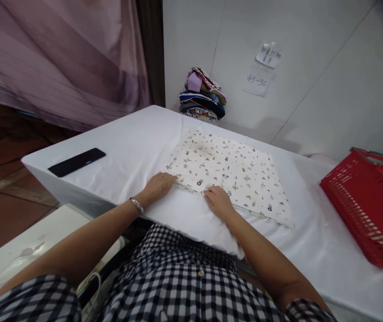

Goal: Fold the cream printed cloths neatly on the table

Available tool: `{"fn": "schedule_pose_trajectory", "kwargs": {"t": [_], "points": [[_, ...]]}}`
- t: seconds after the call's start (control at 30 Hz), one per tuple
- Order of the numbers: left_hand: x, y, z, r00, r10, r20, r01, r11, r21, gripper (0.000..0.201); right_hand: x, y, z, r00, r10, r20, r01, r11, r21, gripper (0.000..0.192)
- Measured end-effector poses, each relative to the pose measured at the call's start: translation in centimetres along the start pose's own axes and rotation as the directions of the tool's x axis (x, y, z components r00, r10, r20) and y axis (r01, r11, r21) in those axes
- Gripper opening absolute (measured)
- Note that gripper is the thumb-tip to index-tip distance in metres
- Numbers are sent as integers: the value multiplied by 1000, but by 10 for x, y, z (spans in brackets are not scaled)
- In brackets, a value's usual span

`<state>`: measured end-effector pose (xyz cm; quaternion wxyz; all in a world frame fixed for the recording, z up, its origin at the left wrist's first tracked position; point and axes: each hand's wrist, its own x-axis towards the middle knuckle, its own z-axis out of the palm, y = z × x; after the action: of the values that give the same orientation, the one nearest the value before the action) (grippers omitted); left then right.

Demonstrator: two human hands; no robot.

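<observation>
A cream cloth (231,165) with a small scattered print lies flat in a rectangular shape, its near edge showing layers. At its near left corner is my left hand (160,185), closed on the edge with the fingertips at the corner. My right hand (218,202) grips the same near edge farther to the right, its fingers curled at the border. The undersides of both hands are hidden. Beneath the cloth is a table with a white cover (131,147).
A black phone (77,162) lies on the left part of the table. At the right edge stands a red plastic basket (362,201). A pile of folded fabrics (203,96) rises behind the table's far edge, against a wall with paper notes (260,82). A pink curtain (77,53) hangs at left.
</observation>
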<state>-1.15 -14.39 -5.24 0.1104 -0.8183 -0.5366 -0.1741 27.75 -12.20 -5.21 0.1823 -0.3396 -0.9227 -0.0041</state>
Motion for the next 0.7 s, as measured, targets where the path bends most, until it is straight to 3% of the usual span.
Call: {"fn": "schedule_pose_trajectory", "kwargs": {"t": [0.2,0.7], "points": [[8,1,-6,996,-85,36,87,995,-54,20,0,2,2,999,15,-53,-11,997,76,21],[7,7,-12,999,23,41,-18,994,-110,15,-2,3,5,997,41,-71,-31,991,131,23]]}}
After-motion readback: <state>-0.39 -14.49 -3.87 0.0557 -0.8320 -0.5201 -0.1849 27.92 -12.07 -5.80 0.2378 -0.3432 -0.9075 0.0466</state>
